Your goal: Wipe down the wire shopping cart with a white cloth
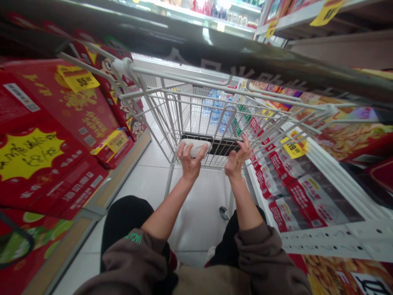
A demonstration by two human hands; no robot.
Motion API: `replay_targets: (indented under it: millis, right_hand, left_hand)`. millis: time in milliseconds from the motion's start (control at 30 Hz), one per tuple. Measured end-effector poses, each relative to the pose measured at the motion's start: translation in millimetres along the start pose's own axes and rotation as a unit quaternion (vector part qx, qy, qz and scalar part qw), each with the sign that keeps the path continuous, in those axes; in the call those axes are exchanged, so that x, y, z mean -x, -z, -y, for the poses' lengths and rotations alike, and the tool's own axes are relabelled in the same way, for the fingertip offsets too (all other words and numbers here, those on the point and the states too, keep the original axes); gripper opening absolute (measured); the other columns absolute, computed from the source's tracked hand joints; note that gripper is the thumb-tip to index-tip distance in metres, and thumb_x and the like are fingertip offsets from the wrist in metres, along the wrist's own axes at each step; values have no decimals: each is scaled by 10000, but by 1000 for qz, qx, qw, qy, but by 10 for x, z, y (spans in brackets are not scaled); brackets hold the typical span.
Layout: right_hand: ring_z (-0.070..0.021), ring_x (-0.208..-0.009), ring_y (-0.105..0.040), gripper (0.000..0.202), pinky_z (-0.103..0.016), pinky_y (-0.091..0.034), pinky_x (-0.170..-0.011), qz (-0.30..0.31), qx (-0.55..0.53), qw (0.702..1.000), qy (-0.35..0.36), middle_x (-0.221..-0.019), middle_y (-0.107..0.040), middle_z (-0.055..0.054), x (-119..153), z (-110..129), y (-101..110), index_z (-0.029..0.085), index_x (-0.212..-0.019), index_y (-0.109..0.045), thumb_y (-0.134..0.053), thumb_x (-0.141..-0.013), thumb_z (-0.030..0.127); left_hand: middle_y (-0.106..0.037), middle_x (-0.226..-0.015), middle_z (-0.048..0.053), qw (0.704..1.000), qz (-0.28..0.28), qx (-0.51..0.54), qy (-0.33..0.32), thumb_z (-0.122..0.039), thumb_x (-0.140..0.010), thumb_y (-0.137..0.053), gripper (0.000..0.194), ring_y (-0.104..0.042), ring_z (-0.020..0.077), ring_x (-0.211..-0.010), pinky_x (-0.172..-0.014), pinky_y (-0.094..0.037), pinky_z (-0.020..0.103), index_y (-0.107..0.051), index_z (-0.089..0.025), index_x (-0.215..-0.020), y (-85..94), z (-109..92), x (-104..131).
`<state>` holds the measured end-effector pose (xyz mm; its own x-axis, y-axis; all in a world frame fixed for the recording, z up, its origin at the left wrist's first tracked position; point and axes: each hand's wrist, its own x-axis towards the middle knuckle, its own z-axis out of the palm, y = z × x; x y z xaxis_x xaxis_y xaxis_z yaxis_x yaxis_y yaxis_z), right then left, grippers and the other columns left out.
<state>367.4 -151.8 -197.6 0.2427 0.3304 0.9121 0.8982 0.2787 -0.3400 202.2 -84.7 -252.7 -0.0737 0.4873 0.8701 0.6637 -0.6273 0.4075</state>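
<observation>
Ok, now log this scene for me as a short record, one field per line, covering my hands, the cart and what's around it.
Setting: store aisle
Left hand: gripping a bunched white cloth at the near end of the cart
Right hand: no item visible in it, fingers partly curled, beside the dark strip
Cart handle: dark, blurred, across the top
Bottles: seen through the wires; unclear whether inside
Left side: red boxes
Right side: red-and-white packs
Floor: pale tiles

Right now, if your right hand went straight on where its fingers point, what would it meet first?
Probably the wire side of the shopping cart, just past my right hand; depth is unclear, they may be touching.
</observation>
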Motion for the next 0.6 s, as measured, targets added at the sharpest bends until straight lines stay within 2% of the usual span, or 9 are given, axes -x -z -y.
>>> replay_targets:
  millis: [100,167,300,400,467,600]
  right_hand:
    - [-299,-1428,-499,424,-630,-247,-1133,58,25,997,-34,-1531,-508,-199,-57,-82,4,243,-1411,-354,-200,-1063,430]
    - [-297,-1417,-524,444,-616,-257,-1125,90,35,995,-37,-1521,-532,-202,-92,-116,10,232,-1428,-343,-211,-1063,447]
    - [-290,-1366,-574,487,-576,-295,-1092,98,25,994,-44,-1445,-607,-195,-155,-150,19,215,-1434,-332,-196,-1061,496]
    - [-288,-1348,-587,504,-562,-297,-1090,103,13,993,-48,-1391,-645,-201,-186,-164,16,197,-1407,-352,-169,-1064,518]
    - [-292,-1345,-588,513,-560,-295,-1093,101,6,994,-51,-1353,-666,-204,-195,-165,16,188,-1375,-373,-164,-1063,538]
    - [-296,-1340,-591,523,-569,-297,-1089,91,-9,994,-60,-1325,-686,-203,-193,-146,37,193,-1322,-404,-149,-1061,568]
  left_hand:
    - [-545,-1262,93,1000,19,23,-1,-364,-1042,-505,287,-316,301,-1493,-1273,-256,571,-762,-379,-1169,-126,-60,-193]
    - [-555,-1260,93,999,39,24,6,-341,-1049,-493,298,-346,291,-1475,-1267,-256,557,-759,-384,-1177,-224,-10,-178]
    - [-573,-1238,102,996,81,9,22,-258,-1052,-472,337,-416,294,-1414,-1208,-322,558,-767,-384,-1156,-344,179,143]
    - [-569,-1251,119,996,85,6,24,-250,-1051,-458,343,-413,305,-1416,-1196,-341,568,-759,-354,-1179,-343,210,303]
    - [-567,-1242,120,998,67,12,18,-290,-1053,-460,326,-386,299,-1438,-1219,-329,559,-759,-337,-1173,-334,141,253]
    - [-559,-1219,95,999,46,26,-4,-366,-1036,-513,267,-337,286,-1474,-1271,-261,554,-757,-364,-1145,-382,-38,-57]
